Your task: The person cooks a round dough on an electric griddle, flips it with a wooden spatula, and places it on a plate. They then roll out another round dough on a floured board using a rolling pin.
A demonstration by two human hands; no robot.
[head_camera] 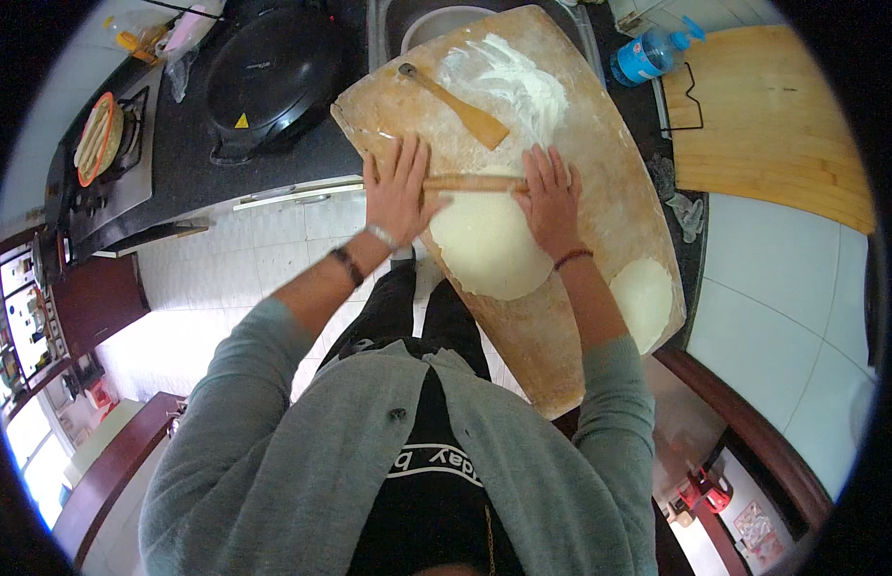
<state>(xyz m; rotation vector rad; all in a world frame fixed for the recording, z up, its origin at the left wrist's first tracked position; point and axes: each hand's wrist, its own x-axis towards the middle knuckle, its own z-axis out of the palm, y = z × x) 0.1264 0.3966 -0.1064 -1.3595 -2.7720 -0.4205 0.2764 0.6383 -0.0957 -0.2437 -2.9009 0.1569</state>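
Note:
Both of my hands lie on a wooden rolling pin (475,183), which rests across the upper part of a round, flattened sheet of dough (493,248). My left hand (399,187) covers the pin's left end, its fingers stretched forward. Over the right end lies my right hand (550,198), with the palm down. Under the dough is a large floured wooden board (619,173). Beyond the pin, a wooden spatula (464,108) lies beside a patch of white flour (532,90). A second flat piece of dough (642,302) is at the board's right edge.
A black round electric griddle (269,72) stands left of the board. Farther left, a basket with an orange rim (97,140) sits on the stove. Behind the board is a sink with a basin (442,21). A blue pump bottle (644,59) and another wooden board (770,115) are at right.

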